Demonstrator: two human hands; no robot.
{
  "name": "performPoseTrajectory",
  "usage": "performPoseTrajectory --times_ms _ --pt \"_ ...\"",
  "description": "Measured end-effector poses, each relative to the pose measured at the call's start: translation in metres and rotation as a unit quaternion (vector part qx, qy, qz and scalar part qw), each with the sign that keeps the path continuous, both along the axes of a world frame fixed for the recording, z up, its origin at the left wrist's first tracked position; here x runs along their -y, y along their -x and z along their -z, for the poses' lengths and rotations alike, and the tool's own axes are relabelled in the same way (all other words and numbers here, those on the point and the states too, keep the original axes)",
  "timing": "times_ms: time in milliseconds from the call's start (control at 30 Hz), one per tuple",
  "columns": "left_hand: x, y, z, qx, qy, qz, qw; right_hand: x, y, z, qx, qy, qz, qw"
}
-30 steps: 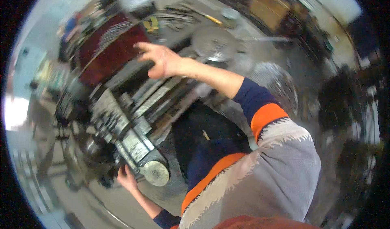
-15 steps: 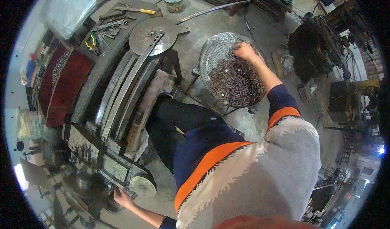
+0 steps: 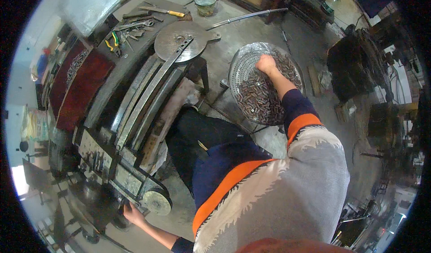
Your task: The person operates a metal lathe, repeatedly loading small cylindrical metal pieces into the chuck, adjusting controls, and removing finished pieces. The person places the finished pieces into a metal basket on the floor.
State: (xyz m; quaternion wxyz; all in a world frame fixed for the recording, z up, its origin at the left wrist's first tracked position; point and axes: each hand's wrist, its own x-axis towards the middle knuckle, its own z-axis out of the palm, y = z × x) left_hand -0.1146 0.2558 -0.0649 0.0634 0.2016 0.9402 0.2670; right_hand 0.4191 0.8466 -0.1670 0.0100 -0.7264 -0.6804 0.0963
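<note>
My right hand (image 3: 266, 63) is over the far part of a round perforated metal basin (image 3: 239, 63). Its fingers are curled downward and closed; whatever they hold is hidden beneath the hand. Many short brownish metal cylinders (image 3: 260, 102) are heaped in the basin's near and right parts, while its holed bottom shows at the left. Low on the left, my left hand (image 3: 133, 215) grips a dark part at the end of a long metal machine (image 3: 128, 179), beside a round pulley-like wheel (image 3: 157, 202). Most of that hand's fingers are hidden from view.
A flat round metal plate (image 3: 181, 42) with a long bar (image 3: 152, 84) lies atop the machine. Pliers (image 3: 113, 45), wrenches (image 3: 134, 25) and a yellow-handled tool (image 3: 175, 13) sit beyond it. A bucket (image 3: 205, 5) stands at the back, a dark red tray (image 3: 83, 89) at the left.
The whole view has shifted slightly. My right hand has moved left across the basin, from above the cylinders toward the bare holed part. My left hand stays at the machine's end.
</note>
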Motion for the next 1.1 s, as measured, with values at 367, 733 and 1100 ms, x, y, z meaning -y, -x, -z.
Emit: performPoseTrajectory --times_ms 367,733,1100 --pt "0.0 -0.01 -0.033 0.036 -0.134 0.08 0.987 0.058 0.085 -0.066 -0.399 -0.082 -0.3 0.862" --pt "-0.128 -0.081 -0.139 -0.132 -0.234 0.194 0.943 0.23 0.329 -0.221 -0.47 -0.012 -0.738 0.484" --pt "-0.119 -0.081 -0.118 -0.124 -0.35 0.151 0.916 0.298 0.382 -0.252 -0.366 0.012 -0.839 0.402"
